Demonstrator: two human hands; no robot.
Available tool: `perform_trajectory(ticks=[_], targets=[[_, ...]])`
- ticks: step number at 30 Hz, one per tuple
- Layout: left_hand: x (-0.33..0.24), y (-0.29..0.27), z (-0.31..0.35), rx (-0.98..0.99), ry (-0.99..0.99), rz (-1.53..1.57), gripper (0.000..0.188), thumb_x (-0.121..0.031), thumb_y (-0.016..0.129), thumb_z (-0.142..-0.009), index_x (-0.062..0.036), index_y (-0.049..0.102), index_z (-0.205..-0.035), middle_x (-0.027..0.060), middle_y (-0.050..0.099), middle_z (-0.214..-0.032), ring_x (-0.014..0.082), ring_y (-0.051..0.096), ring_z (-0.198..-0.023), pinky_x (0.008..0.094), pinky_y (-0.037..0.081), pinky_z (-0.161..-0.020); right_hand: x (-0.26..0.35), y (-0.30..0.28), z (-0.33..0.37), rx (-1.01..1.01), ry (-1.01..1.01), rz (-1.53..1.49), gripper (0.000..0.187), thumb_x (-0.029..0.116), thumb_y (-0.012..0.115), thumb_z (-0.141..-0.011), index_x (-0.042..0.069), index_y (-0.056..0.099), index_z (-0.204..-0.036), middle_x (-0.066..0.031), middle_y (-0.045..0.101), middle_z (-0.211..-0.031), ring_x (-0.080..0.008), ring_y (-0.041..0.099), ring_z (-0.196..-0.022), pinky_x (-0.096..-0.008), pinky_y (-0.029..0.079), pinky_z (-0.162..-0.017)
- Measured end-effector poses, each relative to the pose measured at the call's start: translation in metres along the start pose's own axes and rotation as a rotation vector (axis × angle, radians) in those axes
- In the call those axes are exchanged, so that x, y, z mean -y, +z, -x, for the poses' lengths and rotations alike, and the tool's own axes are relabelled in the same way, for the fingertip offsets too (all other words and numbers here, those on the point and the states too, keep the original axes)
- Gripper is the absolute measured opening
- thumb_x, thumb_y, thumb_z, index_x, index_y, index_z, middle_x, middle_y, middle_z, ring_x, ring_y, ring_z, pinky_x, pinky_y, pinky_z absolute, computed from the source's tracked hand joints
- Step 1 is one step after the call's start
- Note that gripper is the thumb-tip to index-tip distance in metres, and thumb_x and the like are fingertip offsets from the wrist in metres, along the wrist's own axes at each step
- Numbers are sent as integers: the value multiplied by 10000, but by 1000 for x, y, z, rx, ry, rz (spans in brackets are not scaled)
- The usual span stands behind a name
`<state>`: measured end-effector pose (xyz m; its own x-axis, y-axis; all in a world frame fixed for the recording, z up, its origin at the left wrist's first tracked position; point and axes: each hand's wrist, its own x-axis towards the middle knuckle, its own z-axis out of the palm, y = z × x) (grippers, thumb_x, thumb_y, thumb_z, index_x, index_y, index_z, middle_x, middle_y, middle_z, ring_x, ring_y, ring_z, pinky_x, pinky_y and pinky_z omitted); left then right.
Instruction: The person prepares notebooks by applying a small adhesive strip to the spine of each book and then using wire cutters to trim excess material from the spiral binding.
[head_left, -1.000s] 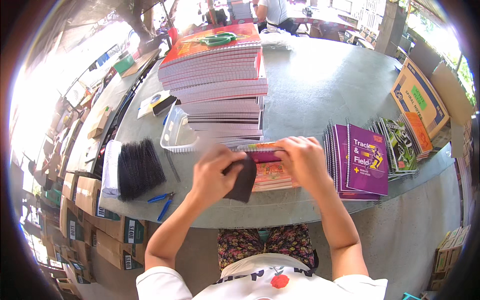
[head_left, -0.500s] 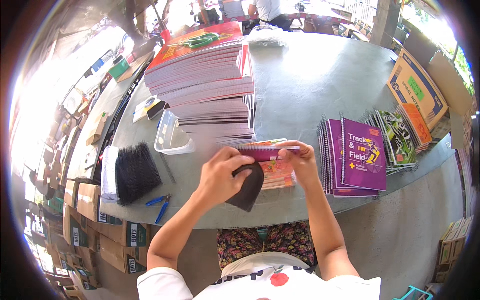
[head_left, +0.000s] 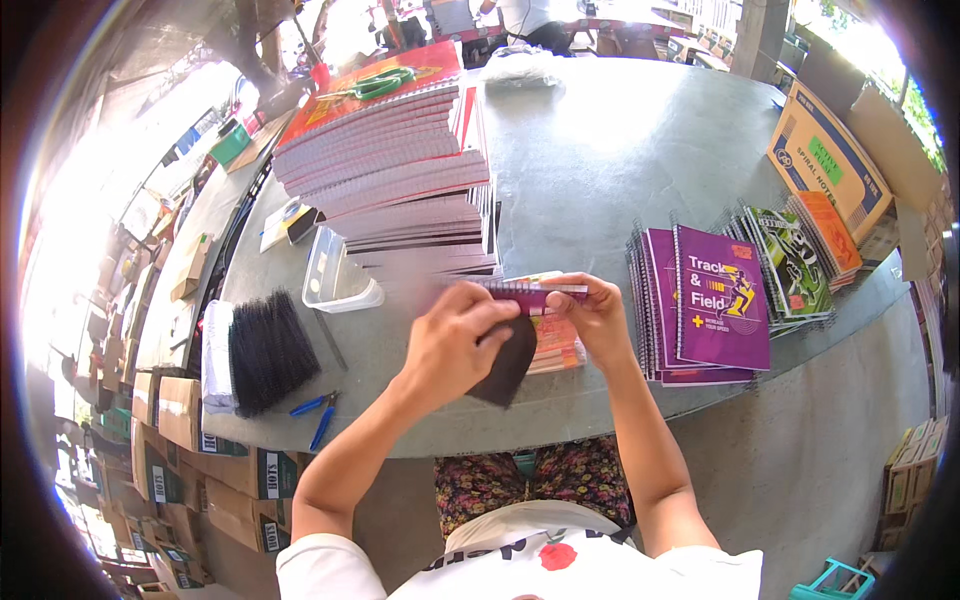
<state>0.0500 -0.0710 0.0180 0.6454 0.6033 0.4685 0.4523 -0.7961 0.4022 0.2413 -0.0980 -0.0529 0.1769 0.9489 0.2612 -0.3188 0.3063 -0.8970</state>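
Note:
Both hands hold a purple spiral notebook [head_left: 535, 296] edge-up above the table's near edge. My left hand [head_left: 462, 338] grips its left end and also pinches a dark flat sheet [head_left: 507, 362] that hangs below. My right hand [head_left: 598, 318] grips the notebook's right end. Under the hands lies a small pile of colourful notebooks [head_left: 556, 344]. A tall stack of spiral notebooks [head_left: 390, 175] with a red cover on top rises just beyond the hands.
Purple notebooks [head_left: 712, 312] and green and orange ones [head_left: 800, 258] lie fanned at the right. A cardboard box [head_left: 828, 168] stands far right. A clear plastic tray [head_left: 335, 275], a bundle of black spiral combs [head_left: 262, 352] and blue pliers [head_left: 315, 412] lie at the left on the grey table [head_left: 620, 150].
The hands have kept the notebook between them, edge-up; the dark sheet has swung a little lower under my left hand. The view has shifted slightly.

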Motion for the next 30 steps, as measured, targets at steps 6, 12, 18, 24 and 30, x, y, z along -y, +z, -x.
perform_trajectory(ticks=[6, 12, 18, 24, 30], targets=[[-1, 11, -5, -140, 48, -77, 194, -23, 681, -728, -66, 638, -912, 65, 584, -891, 205, 600, -773, 329, 493, -670, 6, -2, 0, 62, 78, -52, 550, 424, 391, -957, -77, 608, -1022, -112, 660, -925, -137, 616, -834, -262, 483, -770], [-14, 9, -18, -378, -64, -18, 217, -59, 712, -698, -115, 677, -904, 52, 564, -879, 211, 592, -773, 321, 494, -677, 8, -4, 1, 75, 125, -115, 506, 386, 384, -969, -63, 612, -1018, -93, 655, -924, -129, 604, -815, -264, 471, -770], [-23, 14, -36, -403, -45, -33, 186, -62, 698, -706, -90, 656, -885, 93, 570, -861, 268, 579, -781, 342, 484, -659, 10, -1, 1, 56, 67, -65, 475, 379, 411, -966, -45, 622, -1008, -60, 644, -895, -88, 578, -789, -223, 466, -701], [-5, 105, 61, 87, -10, 51, 239, -158, 670, -748, -90, 639, -976, 95, 577, -920, 300, 572, -856, 408, 476, -740, 12, 11, -1, 36, 88, 107, 86, 77, 621, -852, 14, 665, -890, -40, 655, -929, -91, 581, -848, -233, 468, -784], [-17, 39, 8, -296, 112, -211, 269, -219, 669, -762, -57, 652, -977, 82, 620, -929, 274, 548, -940, 407, 426, -825, 8, -7, 3, 111, -126, -44, 130, -68, 568, -817, -4, 627, -914, -92, 641, -982, -133, 595, -928, -258, 481, -836]])
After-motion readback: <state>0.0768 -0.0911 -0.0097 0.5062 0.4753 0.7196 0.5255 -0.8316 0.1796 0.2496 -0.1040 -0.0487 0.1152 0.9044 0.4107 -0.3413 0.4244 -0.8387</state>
